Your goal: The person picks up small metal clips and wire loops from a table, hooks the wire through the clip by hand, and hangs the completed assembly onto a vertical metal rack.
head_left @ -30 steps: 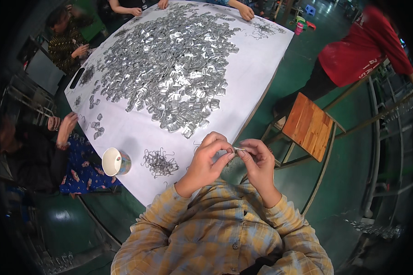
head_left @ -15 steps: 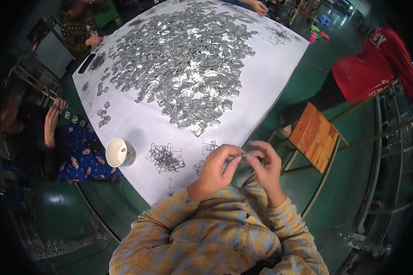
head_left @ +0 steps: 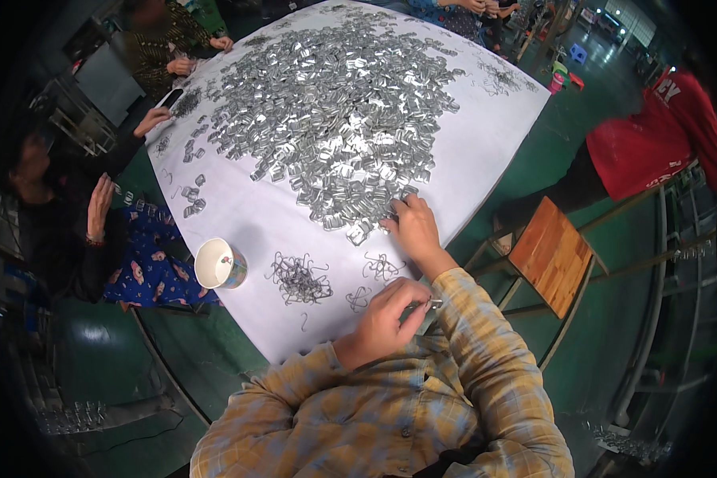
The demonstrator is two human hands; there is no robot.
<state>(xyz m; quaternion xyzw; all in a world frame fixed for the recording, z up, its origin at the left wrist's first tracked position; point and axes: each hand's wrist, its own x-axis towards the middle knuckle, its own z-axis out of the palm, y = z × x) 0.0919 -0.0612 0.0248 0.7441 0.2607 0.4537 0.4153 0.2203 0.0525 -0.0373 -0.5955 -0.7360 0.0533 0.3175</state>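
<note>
My left hand (head_left: pixel 386 323) is closed in front of my chest. A small shiny metal piece (head_left: pixel 434 303) sticks out from between its thumb and fingers; its exact shape is too small to make out. My right hand (head_left: pixel 417 229) reaches forward to the near right edge of a big heap of silvery metal buckles (head_left: pixel 327 135). Its thumb and fingers are apart, with the fingertips touching the buckles. Just left of my hands lie a dark tangle of thin bent wire hooks (head_left: pixel 299 279) and two smaller groups of hooks (head_left: pixel 382 267).
A paper cup (head_left: pixel 221 264) stands at the left edge of the white-covered table (head_left: pixel 486 151). Co-workers sit along the left and far sides. At the right are a wooden stool (head_left: pixel 554 255) and a person in a red top (head_left: pixel 653 139).
Both hands were together on a small piece. My right hand has left it and moved forward to the heap, while my left keeps the piece lower down. A co-worker at left has reached toward the table.
</note>
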